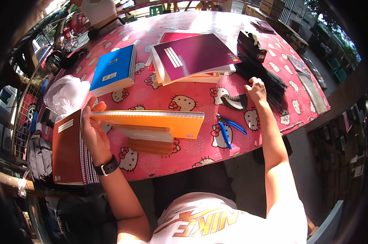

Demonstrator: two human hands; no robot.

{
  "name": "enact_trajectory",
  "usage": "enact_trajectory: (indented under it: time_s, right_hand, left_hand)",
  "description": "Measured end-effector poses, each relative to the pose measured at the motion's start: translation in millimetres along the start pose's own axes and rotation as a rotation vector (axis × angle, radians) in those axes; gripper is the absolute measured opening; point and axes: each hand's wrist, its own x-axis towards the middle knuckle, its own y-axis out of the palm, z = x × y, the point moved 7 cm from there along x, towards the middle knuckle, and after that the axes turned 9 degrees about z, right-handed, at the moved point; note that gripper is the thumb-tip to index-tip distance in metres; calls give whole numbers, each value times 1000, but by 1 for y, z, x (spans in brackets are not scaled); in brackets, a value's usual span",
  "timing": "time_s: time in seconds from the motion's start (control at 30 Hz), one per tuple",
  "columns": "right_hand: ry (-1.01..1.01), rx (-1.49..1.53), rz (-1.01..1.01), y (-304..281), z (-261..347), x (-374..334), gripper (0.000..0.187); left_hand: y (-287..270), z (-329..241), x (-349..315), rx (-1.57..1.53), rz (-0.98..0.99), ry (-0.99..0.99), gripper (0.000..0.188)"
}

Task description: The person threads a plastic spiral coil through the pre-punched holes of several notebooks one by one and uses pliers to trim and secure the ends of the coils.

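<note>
My left hand point(93, 132) grips the left end of an orange notebook point(188, 124), standing on its long edge with its punched edge up. A wooden block point(151, 140) rests against its near side. My right hand point(257, 91) is closed, fingers curled, at the pile of black spiral binding coils point(269, 83); what its fingertips hold is too small to make out. A dark curved piece point(235, 101) lies just left of that hand. Blue-handled pliers point(228, 130) lie partly spread between the notebook and my right forearm.
Brown spiral-bound notebooks point(66, 148) lie at the left edge by a white plastic bag point(66, 95). Farther back are a blue notebook stack point(115, 67) and a purple-topped stack point(196, 57). A black box point(251, 46) stands behind the coils. A pink patterned cloth point(147, 162) covers the table.
</note>
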Motion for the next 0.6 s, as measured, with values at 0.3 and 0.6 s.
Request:
enact_trajectory:
  time_s: [0.3,0.6]
  right_hand:
    - [-86,-52,186,-7,6,11,28]
    - [-18,-128,385,-26,13,15,19]
  left_hand:
    - [4,-1,-2,-41,10,1,43]
    - [35,-80,-34,817,-210,610,42]
